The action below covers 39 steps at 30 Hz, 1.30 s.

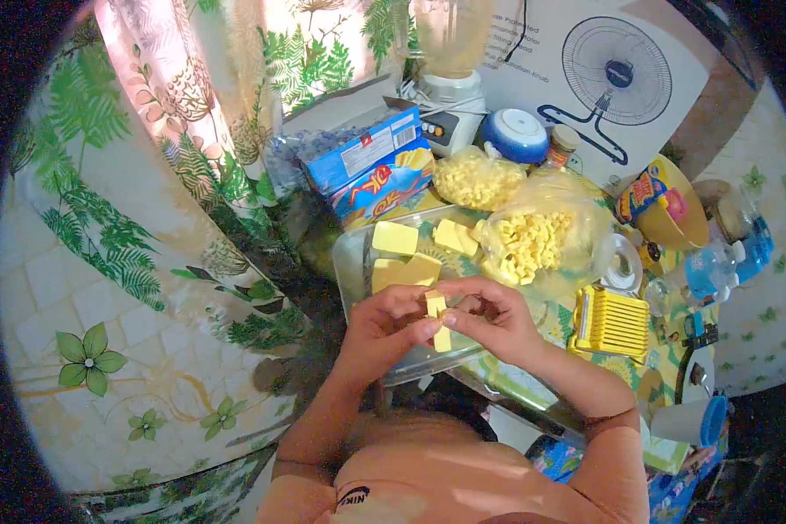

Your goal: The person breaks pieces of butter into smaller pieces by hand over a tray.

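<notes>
Both my hands meet over the near edge of a clear tray (351, 297). Fingers of my left hand (395, 321) and my right hand (489, 319) pinch a small pale yellow piece (441, 336) between them. Behind my hands, yellow blocks (396, 237) and a flat yellow slab (404, 272) lie in the tray. Another yellow block (456, 237) sits to their right. Beyond it is an open clear bag of small yellow pieces (533, 244), with a second bag of pieces (479, 179) behind.
A yellow slicer (611, 325) lies at the right. Farther back stand a blue box (375, 166), a blender (450, 100), a blue bowl (517, 135) and a jar (563, 144). A yellow bowl (686, 210) and water bottles (710, 269) are at the far right.
</notes>
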### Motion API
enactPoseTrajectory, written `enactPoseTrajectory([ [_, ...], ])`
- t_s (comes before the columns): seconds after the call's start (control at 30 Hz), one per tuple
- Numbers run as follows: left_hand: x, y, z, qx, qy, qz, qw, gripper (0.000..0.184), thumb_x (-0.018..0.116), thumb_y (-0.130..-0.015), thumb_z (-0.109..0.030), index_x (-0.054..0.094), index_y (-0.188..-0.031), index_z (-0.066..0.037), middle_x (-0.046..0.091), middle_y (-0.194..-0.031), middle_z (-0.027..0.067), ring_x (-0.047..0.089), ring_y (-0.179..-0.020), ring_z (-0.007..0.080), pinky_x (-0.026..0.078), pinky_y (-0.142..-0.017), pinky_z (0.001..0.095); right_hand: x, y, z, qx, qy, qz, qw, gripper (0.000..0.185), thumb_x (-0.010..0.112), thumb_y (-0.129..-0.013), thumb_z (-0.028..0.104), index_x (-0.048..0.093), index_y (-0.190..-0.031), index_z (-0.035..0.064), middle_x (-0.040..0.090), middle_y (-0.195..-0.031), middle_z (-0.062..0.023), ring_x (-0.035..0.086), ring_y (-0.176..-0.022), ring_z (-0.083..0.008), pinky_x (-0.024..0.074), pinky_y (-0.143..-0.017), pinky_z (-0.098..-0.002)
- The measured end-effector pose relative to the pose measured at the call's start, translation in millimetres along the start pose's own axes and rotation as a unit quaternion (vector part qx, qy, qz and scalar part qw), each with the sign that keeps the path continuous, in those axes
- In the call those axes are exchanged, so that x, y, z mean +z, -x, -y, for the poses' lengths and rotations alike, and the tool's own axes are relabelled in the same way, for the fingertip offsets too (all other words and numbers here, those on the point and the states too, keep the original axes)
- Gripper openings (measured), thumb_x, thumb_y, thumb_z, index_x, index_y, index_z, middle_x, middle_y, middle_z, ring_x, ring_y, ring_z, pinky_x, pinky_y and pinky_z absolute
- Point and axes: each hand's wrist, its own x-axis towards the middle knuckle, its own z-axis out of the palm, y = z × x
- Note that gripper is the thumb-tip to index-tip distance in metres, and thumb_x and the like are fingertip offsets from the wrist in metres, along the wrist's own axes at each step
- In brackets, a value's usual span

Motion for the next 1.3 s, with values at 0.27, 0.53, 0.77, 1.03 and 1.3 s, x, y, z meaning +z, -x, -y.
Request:
enactPoseTrajectory([
  [0.27,0.5,-0.8,-2.7,-0.025,0.013,0.009,1.000,0.033,0.063,-0.081,-0.007,0.053,-0.112,0.000,0.062,-0.093,0.0085,0.059,-0.078,0.0134,0.052,-0.065,0.0274,-5.7,-1.0,6.4,-0.033,0.089,0.036,0.995,0.032,0.062,-0.083,0.010,0.057,-0.114,0.0057,0.057,-0.098,-0.0049,0.054,-0.083,-0.0096,0.0456,-0.069,-0.0249],
  [0.53,-1.1,1.7,-2.1,-0.023,0.011,0.002,1.000,0.036,0.064,-0.080,-0.006,0.054,-0.114,0.000,0.063,-0.096,0.0100,0.060,-0.079,0.0131,0.051,-0.064,0.0268,-2.0,-0.9,2.9,0.024,-0.060,0.043,0.997,0.040,0.065,-0.080,0.005,0.052,-0.118,0.0040,0.058,-0.096,-0.0026,0.054,-0.086,-0.0077,0.0460,-0.072,-0.0235],
  [0.77,-1.3,4.4,-7.4,-0.049,-0.009,0.005,0.999,0.036,0.062,-0.081,-0.008,0.053,-0.115,0.002,0.063,-0.097,0.0097,0.059,-0.082,0.0138,0.051,-0.065,0.0263,-5.1,0.1,0.9,0.041,-0.035,0.040,0.998,0.042,0.064,-0.080,0.003,0.049,-0.120,0.0032,0.059,-0.099,-0.0026,0.057,-0.087,-0.0092,0.0480,-0.077,-0.0261],
  [1.03,-4.3,4.9,-5.5,-0.042,0.009,0.030,0.999,0.044,0.060,-0.083,-0.012,0.047,-0.123,0.003,0.060,-0.107,0.0085,0.059,-0.088,0.0129,0.052,-0.067,0.0259,-3.0,0.2,2.8,0.022,-0.013,0.061,0.998,0.046,0.066,-0.078,0.004,0.048,-0.121,0.0041,0.058,-0.102,-0.0030,0.057,-0.084,-0.0078,0.0473,-0.075,-0.0245],
  [1.3,-6.7,5.0,-4.9,-0.055,0.021,0.027,0.998,0.042,0.055,-0.084,-0.009,0.047,-0.122,0.004,0.061,-0.105,0.0097,0.060,-0.087,0.0147,0.053,-0.067,0.0268,-4.7,-1.4,4.8,0.053,-0.027,0.041,0.997,0.040,0.053,-0.081,-0.002,0.048,-0.120,0.0037,0.057,-0.101,-0.0025,0.055,-0.083,-0.0075,0.0454,-0.072,-0.0224],
])
